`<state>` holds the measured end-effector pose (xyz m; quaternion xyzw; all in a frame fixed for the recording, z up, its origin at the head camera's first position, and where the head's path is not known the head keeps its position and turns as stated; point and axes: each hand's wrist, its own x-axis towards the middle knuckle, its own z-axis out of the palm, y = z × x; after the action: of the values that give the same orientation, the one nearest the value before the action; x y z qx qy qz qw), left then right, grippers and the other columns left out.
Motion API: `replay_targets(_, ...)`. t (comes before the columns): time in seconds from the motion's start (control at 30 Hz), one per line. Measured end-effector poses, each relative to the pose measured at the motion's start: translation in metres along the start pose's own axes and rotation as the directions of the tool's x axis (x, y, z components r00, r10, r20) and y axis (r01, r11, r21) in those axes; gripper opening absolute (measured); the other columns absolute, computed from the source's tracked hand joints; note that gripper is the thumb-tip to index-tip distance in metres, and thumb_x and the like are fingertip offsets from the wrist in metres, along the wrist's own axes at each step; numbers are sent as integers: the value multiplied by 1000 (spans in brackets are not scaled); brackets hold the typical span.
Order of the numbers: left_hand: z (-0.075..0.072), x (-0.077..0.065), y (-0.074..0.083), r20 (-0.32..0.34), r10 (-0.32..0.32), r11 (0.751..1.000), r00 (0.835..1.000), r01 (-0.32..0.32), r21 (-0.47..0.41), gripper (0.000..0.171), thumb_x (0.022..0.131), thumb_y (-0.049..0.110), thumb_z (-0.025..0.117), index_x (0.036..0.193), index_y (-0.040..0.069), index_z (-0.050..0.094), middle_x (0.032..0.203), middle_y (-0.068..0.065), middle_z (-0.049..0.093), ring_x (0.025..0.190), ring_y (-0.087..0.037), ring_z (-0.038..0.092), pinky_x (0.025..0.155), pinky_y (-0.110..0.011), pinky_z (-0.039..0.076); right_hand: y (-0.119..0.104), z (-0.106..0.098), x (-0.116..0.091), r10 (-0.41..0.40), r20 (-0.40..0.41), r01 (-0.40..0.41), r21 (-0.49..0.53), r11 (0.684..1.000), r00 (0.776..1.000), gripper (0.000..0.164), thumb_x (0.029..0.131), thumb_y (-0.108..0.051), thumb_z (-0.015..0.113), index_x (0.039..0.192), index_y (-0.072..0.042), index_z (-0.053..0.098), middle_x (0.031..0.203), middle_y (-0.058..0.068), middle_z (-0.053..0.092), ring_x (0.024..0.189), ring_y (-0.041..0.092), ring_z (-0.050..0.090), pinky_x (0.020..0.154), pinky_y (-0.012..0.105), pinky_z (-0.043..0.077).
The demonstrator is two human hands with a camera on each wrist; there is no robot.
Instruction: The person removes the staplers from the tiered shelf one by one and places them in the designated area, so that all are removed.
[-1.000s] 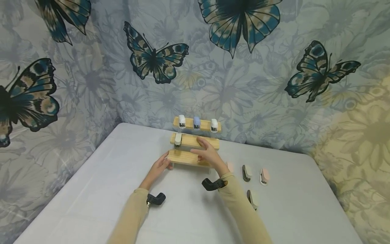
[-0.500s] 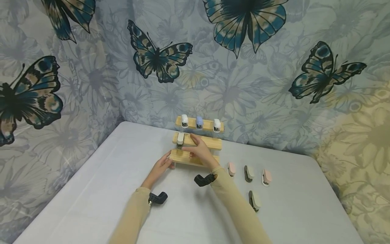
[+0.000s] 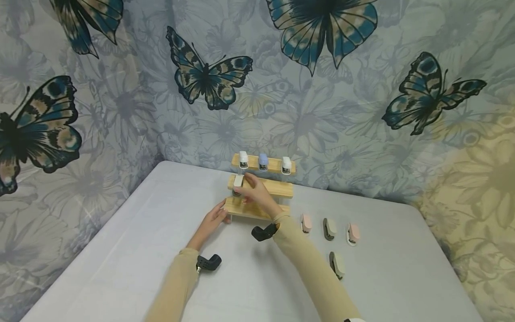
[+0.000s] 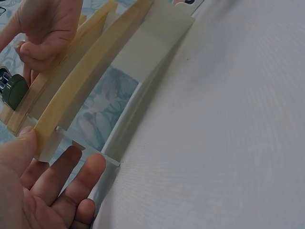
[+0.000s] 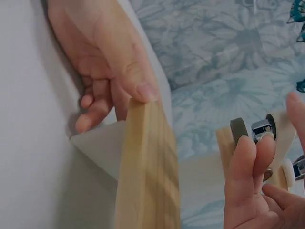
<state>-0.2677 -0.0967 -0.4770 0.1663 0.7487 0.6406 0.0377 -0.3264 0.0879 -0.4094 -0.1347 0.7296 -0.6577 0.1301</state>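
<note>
A three-tier wooden rack [image 3: 263, 211] with clear supports stands at the back of the table. My left hand [image 3: 211, 219] grips the left end of its lowest shelf; in the left wrist view the thumb [image 4: 21, 145] lies against the wood, fingers below beside the clear support. My right hand [image 3: 259, 194] reaches over the middle shelf at a cream stapler [image 3: 238, 180] with an olive base [image 5: 239, 129]. Its thumb and index finger spread around that stapler, which stands at the shelf's left end. Whether the fingertips touch it is hard to tell.
On the top shelf stand a white stapler [image 3: 243, 158], a blue stapler [image 3: 263, 161] and another white stapler [image 3: 286, 164]. Right of the rack lie a pink stapler [image 3: 306, 222], a cream stapler [image 3: 330, 228], another pink stapler [image 3: 353, 232] and another cream stapler [image 3: 338, 264].
My right hand has moved left along the middle shelf to the cream stapler, uncovering the nearest pink stapler on the table. My left hand keeps its hold on the rack.
</note>
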Motion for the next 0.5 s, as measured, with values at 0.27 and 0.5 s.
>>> replay_targets(0.27,1,-1,-2,-3,-9,1000,1000,9,-12,49,97,10,40,137,-9,20,103,-29,57,86,-42,56,90,-48,37,1,6,0,-24,-18,25,23,999,1000,77,81,-25,68,141,-4,25,142,11,28,57,18,53,63,34,52)
replay_targets(0.5,-1,1,-4,-5,2,1000,1000,-2,-24,48,97,8,40,137,-10,20,105,-28,57,84,-41,57,88,-46,40,-3,5,-6,-57,10,58,-55,997,998,76,78,-16,71,140,-6,27,138,12,34,63,36,55,61,43,51)
